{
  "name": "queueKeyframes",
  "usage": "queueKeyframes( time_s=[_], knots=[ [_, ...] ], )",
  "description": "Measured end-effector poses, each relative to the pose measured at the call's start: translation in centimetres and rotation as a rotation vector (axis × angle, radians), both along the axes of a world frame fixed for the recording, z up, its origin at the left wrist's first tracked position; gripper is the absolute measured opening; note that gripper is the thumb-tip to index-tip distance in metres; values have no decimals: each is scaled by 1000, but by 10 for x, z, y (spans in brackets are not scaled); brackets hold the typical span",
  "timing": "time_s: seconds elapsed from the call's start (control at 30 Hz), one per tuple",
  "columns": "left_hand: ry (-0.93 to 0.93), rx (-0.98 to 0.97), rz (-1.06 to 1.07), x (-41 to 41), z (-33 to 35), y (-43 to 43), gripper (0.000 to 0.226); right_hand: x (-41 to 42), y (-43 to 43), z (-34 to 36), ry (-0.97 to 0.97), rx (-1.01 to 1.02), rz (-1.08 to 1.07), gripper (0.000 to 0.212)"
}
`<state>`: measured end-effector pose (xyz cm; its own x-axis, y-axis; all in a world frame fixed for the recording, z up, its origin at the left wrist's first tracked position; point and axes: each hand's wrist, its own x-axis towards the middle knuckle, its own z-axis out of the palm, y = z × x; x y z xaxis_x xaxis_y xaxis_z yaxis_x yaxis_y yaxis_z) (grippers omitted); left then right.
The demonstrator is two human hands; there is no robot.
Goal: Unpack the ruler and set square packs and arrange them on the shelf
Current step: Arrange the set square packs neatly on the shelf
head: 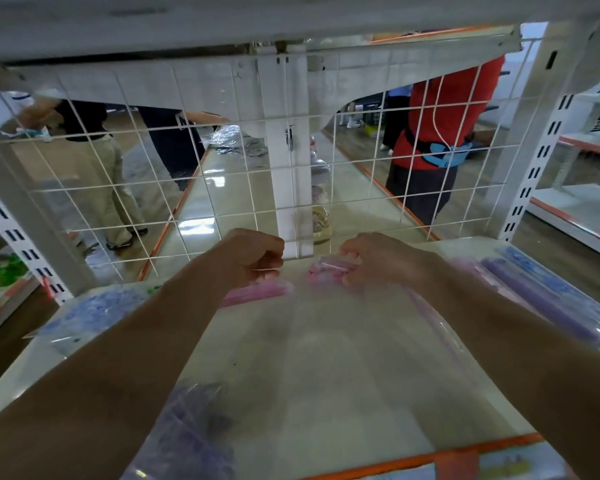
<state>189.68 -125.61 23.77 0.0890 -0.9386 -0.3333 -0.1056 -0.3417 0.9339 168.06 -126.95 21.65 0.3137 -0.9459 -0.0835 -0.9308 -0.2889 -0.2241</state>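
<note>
As both arms stretch forward, right hand grips pink pack; left hand curled, its hold unclear.

Soft, even daylight — white glare on the glossy floor behind; motion blur everywhere, wide-angle bending at edges.

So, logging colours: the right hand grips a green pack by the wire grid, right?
Not green: in the head view the right hand grips a pink pack by the wire grid.
</note>
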Motion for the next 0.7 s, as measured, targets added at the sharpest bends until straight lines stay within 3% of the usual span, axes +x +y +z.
queueKeyframes(
  time_s=[0.1,0.17,0.37,0.7],
  knots=[
    [1,-10,6,-2,2,4,13,7,2,-3,28,-36,2,12],
    [-15,-13,3,-2,4,8,10,8,2,-6,44,-52,0,7],
    [-90,-30,-5,9,9,23,10,13,17,10,3,-63,21,54],
    [-367,-22,-167,58,20,89,8,68,66,25,-192,24,305,28]
  ],
)
